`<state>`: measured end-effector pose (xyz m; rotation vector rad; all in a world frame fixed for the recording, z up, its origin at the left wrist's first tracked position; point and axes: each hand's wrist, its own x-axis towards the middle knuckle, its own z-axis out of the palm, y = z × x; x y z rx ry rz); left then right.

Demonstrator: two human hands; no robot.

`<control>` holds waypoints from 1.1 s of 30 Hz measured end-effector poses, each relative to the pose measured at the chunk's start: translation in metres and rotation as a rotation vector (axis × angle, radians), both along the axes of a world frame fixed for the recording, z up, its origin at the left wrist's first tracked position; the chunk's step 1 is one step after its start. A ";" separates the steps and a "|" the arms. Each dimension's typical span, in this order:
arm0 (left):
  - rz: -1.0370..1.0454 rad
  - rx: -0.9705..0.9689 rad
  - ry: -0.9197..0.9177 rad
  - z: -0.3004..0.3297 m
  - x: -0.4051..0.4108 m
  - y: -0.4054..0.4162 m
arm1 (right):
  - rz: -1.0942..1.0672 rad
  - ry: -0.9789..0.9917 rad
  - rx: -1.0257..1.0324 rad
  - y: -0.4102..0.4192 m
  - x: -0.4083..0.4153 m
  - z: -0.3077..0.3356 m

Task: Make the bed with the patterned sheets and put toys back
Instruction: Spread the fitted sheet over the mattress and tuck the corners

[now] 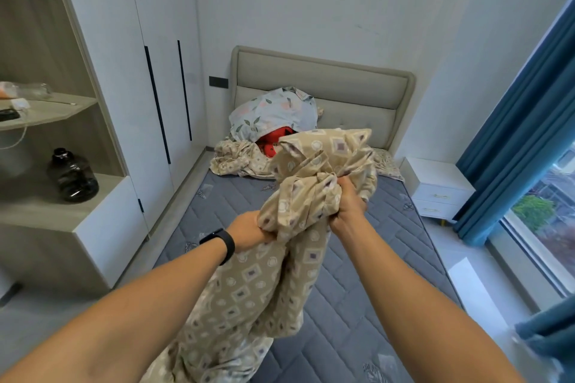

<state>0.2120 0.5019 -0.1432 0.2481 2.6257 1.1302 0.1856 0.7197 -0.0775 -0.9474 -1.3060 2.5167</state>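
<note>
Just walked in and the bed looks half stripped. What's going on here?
A person is making the bed. Both hands, left hand and right hand, grip a bunched beige patterned sheet held up over the bare grey mattress. More bedding and a red toy are piled by the headboard.

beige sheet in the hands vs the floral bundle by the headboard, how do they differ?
The beige patterned sheet carries squares and circles on tan; the floral bundle has leaves and pale flowers on light blue-white. The beige patterned sheet is bunched in the grip of the left hand and right hand, raised over the mattress; the floral bundle lies untouched against the headboard. Both are crumpled, not spread.
</note>
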 end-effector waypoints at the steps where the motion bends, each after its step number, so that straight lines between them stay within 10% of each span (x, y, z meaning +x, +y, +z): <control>1: 0.048 0.029 0.004 0.003 -0.001 -0.003 | -0.089 -0.005 0.035 0.007 0.004 0.003; 5: 0.165 0.177 -0.083 0.029 -0.012 -0.003 | -0.173 0.049 0.676 0.041 0.017 -0.003; 11: 0.306 0.361 -0.157 0.078 -0.031 0.017 | 0.260 0.251 1.494 0.051 0.043 -0.009; 17: 0.465 0.691 -0.089 0.095 -0.027 0.039 | 0.701 0.176 1.071 0.024 0.053 -0.010; 23: 0.295 0.777 -0.233 0.081 0.004 0.074 | 0.861 0.081 1.308 -0.002 0.045 -0.002; 28: 0.280 0.832 -0.262 0.067 0.018 0.072 | 0.881 0.185 1.024 0.002 0.041 -0.023; 33: -0.029 0.312 0.096 0.053 0.028 0.057 | 0.759 0.169 0.912 -0.004 0.062 -0.084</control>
